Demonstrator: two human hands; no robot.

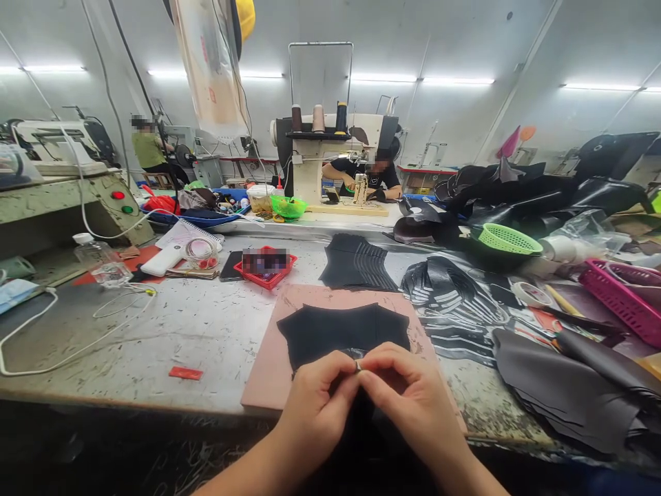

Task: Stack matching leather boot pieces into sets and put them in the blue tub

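My left hand [323, 393] and my right hand [407, 386] meet fingertip to fingertip above the front of a pink board [263, 365]. Both are closed in a pinch, thumb against forefinger. Between the fingertips shows a tiny dark and whitish bit, too small to name. Just beyond the fingers lies a black cut piece [341, 327] of sheet material, flat on the board, its near edge hidden by my hands. Behind the board rests a stack of black cut pieces [356, 262] with stepped edges.
Black strips [454, 296] and dark leather-like sheets [562, 393] lie to the right, near a magenta basket [624, 303]. A red tray [266, 269], a red scrap [185, 373] and a plastic bottle [100, 262] stand leftward. Beyond is a sewing machine [310, 165], with a person behind it.
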